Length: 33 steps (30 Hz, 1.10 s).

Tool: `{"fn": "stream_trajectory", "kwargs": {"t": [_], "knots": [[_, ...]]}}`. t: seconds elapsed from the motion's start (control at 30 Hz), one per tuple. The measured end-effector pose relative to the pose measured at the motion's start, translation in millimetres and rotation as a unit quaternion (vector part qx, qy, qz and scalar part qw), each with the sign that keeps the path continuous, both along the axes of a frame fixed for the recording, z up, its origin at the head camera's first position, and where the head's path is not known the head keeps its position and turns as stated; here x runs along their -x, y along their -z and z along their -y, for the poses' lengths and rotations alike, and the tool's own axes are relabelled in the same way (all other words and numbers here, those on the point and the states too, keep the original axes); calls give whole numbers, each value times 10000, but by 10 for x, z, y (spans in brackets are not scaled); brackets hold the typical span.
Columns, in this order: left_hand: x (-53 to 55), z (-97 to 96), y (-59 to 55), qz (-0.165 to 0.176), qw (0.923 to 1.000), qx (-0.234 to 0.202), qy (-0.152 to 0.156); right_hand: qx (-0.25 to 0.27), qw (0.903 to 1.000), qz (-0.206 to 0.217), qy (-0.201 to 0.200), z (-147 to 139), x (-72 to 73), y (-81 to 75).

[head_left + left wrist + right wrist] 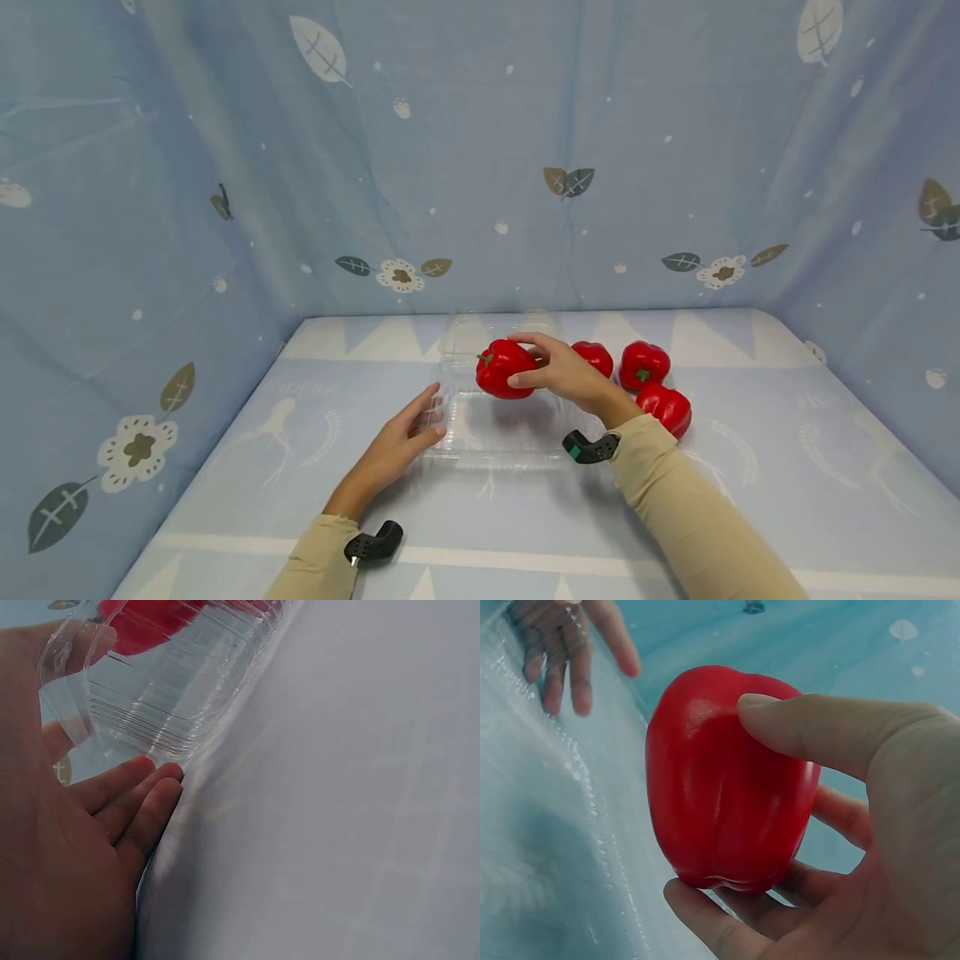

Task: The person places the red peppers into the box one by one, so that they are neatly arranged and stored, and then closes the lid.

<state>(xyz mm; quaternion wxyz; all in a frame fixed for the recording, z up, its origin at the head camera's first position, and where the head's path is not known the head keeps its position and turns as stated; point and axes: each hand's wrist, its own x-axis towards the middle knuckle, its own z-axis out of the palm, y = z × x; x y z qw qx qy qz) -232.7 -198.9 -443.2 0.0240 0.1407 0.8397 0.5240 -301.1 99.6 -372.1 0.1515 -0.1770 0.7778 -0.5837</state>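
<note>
A red bell pepper (504,369) with a green stem is gripped by my right hand (558,377), thumb on one side and fingers on the other. It is above a clear plastic clamshell box (480,437), whose lid stands open toward the back. In the right wrist view the pepper (727,780) fills the middle, its stem hidden. My left hand (401,442) is at the box's left side, fingers loosely extended. Up close in the left wrist view, its fingertips (161,776) lie against or very near the box wall (142,727); contact is hard to tell.
Right of the box lie three more red bell peppers: one (592,357) partly behind my right hand, one (645,364) beside it, and one (666,410) nearer, by my right sleeve. A patterned cloth covers the table (300,467); blue curtains (480,167) enclose the back and sides.
</note>
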Motion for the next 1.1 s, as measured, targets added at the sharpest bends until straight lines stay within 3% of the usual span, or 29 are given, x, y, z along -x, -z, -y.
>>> {"fn": "stream_trajectory", "kwargs": {"t": [0.4, 1.1], "knots": [[4, 1, 9, 14, 10000, 59, -31, -662, 9975, -192, -145, 155, 28, 105], [24, -4, 33, 29, 10000, -31, -2, -1106, 9929, -430, -37, 422, 7, 169]]}}
